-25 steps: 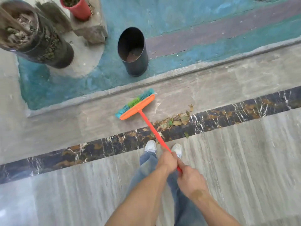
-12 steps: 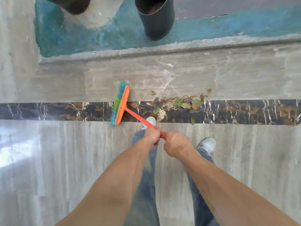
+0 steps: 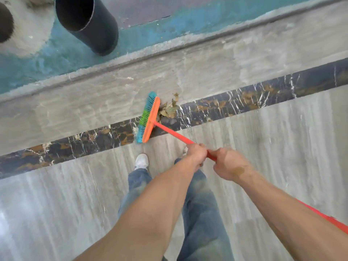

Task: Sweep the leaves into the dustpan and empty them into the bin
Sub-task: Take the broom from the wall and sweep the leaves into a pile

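Leaves (image 3: 169, 109) against broom head (image 3: 149, 118), black bin (image 3: 88, 23) beyond

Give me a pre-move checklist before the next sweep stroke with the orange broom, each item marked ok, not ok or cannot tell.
1. Both hands on the red broom handle: left hand and right hand grip it. Ok.
2. Orange broom head with blue and green bristles down at the floor: seems so, contact unclear. Cannot tell.
3. Dry brown leaves gathered: bunched against the head on the dark marble strip. Ok.
4. Dustpan within reach: none in view. Cannot tell.
5. Black cylindrical bin open: mouth uncovered, on the blue floor beyond the step. Ok.
6. White shoe off the leaves. Ok.
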Tool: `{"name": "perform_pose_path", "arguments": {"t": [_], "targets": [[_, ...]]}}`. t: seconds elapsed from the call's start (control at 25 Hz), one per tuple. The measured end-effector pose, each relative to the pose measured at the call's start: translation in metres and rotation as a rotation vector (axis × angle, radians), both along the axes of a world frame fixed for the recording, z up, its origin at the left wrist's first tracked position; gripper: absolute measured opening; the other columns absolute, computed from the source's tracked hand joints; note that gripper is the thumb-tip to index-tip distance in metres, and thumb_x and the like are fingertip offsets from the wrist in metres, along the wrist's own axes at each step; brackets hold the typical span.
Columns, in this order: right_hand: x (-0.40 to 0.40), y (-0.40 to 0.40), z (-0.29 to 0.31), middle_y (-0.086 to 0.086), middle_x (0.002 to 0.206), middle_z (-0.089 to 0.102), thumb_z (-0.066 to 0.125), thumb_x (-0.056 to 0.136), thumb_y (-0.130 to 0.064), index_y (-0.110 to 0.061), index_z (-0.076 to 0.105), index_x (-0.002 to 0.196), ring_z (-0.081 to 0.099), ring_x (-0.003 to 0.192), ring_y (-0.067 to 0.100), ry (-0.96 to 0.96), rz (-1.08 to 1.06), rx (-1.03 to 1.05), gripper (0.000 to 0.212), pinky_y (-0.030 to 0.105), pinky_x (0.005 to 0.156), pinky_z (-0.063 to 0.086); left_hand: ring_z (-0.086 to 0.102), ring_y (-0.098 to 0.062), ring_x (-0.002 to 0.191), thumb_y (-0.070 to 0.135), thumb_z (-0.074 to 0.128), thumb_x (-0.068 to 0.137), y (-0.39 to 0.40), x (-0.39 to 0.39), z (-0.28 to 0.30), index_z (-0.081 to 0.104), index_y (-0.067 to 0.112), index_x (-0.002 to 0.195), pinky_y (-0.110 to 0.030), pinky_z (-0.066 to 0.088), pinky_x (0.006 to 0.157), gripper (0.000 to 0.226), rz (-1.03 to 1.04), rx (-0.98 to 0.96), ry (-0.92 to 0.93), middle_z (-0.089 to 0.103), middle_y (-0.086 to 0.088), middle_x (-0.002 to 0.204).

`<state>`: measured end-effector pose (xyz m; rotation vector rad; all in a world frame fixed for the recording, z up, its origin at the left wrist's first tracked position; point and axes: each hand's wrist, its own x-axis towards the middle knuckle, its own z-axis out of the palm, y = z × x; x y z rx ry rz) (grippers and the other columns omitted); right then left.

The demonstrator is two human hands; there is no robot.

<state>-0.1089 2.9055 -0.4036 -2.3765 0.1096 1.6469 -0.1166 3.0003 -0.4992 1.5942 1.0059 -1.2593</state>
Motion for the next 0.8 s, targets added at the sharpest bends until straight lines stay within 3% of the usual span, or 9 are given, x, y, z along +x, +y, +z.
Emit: {"name": "perform_pose_path", "arguments": {"t": [0.08,0.12,0.2,0.28,0.48,0.64,0.72,0.8], "targets": [[-0.023,-0.010,0.019,0.003,0.097,0.067,0.039,0.084,-0.008,-0.047,0.053,0.127,0.064,0.093,0.028,0.003,-0.092,-0.005,0.060,0.030,0.064,0.044,0.060,-0.026,0.068,0.022,0.034,0.100,-0.014,-0.012,0.018,0.041,-0.002,0.128,-0.024,0.046,0.043,0.038,-0.062,0.004,0.017,0.061,-0.012,0.091],[-0.037,-0.010,0.032,0.002,0.092,0.066,0.038,0.084,-0.008,-0.047,0.052,0.128,0.064,0.091,0.028,-0.010,-0.142,-0.003,0.061,0.030,0.064,0.046,0.065,-0.033,0.088,0.023,0.034,0.100,-0.015,-0.018,0.030,0.037,-0.003,0.132,-0.032,0.054,0.060,0.041,-0.125,0.010,0.010,0.064,-0.016,0.107],[-0.069,-0.001,0.058,0.000,0.092,0.069,0.038,0.088,-0.009,-0.050,0.048,0.132,0.065,0.092,0.027,-0.053,-0.234,0.005,0.061,0.032,0.067,0.049,0.059,-0.034,0.116,0.022,0.031,0.102,-0.008,-0.033,0.056,0.027,-0.004,0.142,-0.035,0.050,0.083,0.048,-0.306,0.017,-0.001,0.058,-0.020,0.129],[-0.098,0.015,0.079,-0.001,0.101,0.072,0.037,0.092,-0.012,-0.054,0.045,0.135,0.066,0.096,0.025,-0.073,-0.381,0.021,0.061,0.034,0.074,0.052,0.052,-0.032,0.127,0.018,0.029,0.104,0.006,-0.046,0.081,0.017,-0.006,0.147,-0.033,0.041,0.096,0.051,-0.514,0.028,-0.038,0.053,-0.020,0.137],[-0.118,0.085,0.050,-0.003,0.081,0.066,0.042,0.094,-0.014,-0.043,0.056,0.132,0.059,0.074,0.022,-0.198,-0.870,0.097,0.050,0.039,0.074,0.053,0.054,-0.037,0.122,0.030,0.028,0.101,0.059,-0.034,0.061,-0.006,-0.001,0.151,-0.040,0.042,0.096,0.068,-0.846,0.071,-0.198,0.057,-0.020,0.133],[-0.087,0.146,-0.008,0.011,0.109,0.070,0.039,0.098,-0.015,-0.032,0.056,0.133,0.062,0.102,0.034,-0.258,-1.074,0.047,0.042,0.036,0.079,0.048,0.059,-0.039,0.114,0.026,0.030,0.098,0.088,0.007,0.009,0.010,0.003,0.149,-0.041,0.044,0.089,0.060,-1.021,0.091,-0.323,0.062,-0.022,0.124],[-0.065,0.162,-0.040,0.013,0.115,0.068,0.038,0.096,-0.013,-0.029,0.054,0.134,0.061,0.107,0.036,-0.267,-1.146,0.027,0.044,0.037,0.082,0.049,0.058,-0.039,0.114,0.023,0.032,0.099,0.097,0.027,-0.026,0.021,0.001,0.142,-0.040,0.044,0.091,0.050,-1.059,0.061,-0.335,0.061,-0.024,0.123],[-0.070,0.178,-0.066,0.014,0.117,0.067,0.038,0.094,-0.012,-0.029,0.054,0.134,0.060,0.108,0.037,-0.227,-1.226,0.007,0.046,0.037,0.082,0.047,0.058,-0.038,0.113,0.023,0.033,0.100,0.106,0.024,-0.056,0.021,-0.001,0.142,-0.040,0.042,0.090,0.050,-1.114,0.049,-0.317,0.061,-0.024,0.122]]}}
